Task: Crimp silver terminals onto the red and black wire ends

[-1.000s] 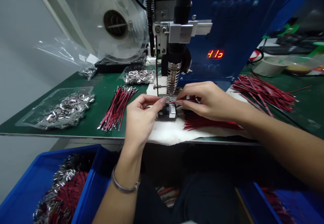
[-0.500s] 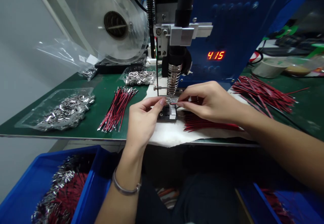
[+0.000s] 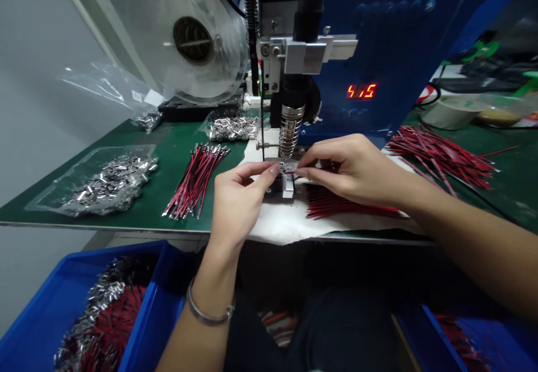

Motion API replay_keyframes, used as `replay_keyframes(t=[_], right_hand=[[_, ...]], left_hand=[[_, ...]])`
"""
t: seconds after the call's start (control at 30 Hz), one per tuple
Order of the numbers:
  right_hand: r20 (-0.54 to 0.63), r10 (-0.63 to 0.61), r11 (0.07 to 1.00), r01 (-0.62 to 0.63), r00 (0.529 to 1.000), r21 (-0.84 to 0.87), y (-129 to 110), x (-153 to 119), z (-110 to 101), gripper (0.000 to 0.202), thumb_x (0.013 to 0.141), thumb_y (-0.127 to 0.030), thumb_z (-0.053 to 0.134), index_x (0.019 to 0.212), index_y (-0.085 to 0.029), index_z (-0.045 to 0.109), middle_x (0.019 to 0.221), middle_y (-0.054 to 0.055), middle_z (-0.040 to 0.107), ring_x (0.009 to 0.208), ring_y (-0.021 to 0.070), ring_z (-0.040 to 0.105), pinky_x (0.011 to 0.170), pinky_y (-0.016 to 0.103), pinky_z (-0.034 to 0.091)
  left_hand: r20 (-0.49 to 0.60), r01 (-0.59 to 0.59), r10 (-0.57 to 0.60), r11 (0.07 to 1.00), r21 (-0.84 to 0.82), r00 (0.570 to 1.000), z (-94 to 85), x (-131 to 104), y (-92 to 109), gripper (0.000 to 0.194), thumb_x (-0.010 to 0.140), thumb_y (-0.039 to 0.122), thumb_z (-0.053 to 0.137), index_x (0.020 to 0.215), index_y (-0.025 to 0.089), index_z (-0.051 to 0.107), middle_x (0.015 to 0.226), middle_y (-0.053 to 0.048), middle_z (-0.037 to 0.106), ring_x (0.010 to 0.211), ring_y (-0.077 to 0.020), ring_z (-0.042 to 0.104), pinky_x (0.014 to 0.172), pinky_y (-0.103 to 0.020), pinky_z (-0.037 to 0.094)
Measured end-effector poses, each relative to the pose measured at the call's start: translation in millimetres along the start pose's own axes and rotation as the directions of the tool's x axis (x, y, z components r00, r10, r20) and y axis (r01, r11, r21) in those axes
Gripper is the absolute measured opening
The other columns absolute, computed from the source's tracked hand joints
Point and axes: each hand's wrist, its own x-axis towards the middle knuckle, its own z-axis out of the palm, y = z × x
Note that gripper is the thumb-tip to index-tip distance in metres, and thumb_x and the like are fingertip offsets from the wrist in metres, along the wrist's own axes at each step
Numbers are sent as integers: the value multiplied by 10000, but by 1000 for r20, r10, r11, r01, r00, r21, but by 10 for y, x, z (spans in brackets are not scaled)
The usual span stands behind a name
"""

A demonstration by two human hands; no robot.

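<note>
My left hand (image 3: 237, 201) pinches a small metal piece (image 3: 286, 167) at the fixture (image 3: 284, 186) under the machine's spring-wrapped tip (image 3: 290, 131). From the right, my right hand (image 3: 351, 170) holds a thin red wire (image 3: 291, 171) by its end and brings it against that metal piece. Thumbs and forefingers of both hands nearly meet over the fixture. A white cloth (image 3: 281, 223) lies beneath it.
Red wire bundles lie left (image 3: 195, 178), under my right hand (image 3: 340, 207) and far right (image 3: 437, 153). Bags of metal terminals (image 3: 107, 181) (image 3: 231, 127) sit on the green mat. A clear reel (image 3: 189, 36) stands behind. Blue bins (image 3: 63, 310) below hold finished wires.
Both hands stay pinched at the fixture, shifting only slightly. The lower red display now reads 415.
</note>
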Motion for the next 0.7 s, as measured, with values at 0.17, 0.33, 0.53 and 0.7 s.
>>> replay_keyframes(t=[0.17,0.33,0.53,0.7], right_hand=[[-13,-5,1000,5,1000,4,-7,2,5,178,886,-240,556,845,-151,705,764,51,708,641,139,603,617,260,428],[-23,8,1000,-9,1000,-10,-21,12,10,165,885,-247,566,838,-169,703,738,41,699,613,138,587,585,268,419],[-36,14,999,-15,999,-30,-24,4,15,159,873,-216,580,842,-127,707,707,45,685,582,122,560,576,260,406],[-39,111,993,-113,993,-32,-57,-2,27,142,857,-206,593,835,-139,716,731,37,689,627,122,586,575,240,389]], left_hand=[[16,-14,14,1000,5,1000,-6,10,-20,280,720,395,743,883,169,765,784,-75,715,628,-147,592,561,-252,441],[18,-16,16,1000,4,1000,2,14,-3,265,723,384,742,874,168,765,813,-80,723,691,-170,627,626,-273,482],[12,-20,20,1000,17,1000,10,3,-1,268,729,386,737,890,175,769,779,-76,714,722,-188,640,640,-281,493],[11,-19,19,1000,18,1000,8,1,-13,277,730,392,735,906,180,771,816,-82,722,733,-192,646,653,-287,498]])
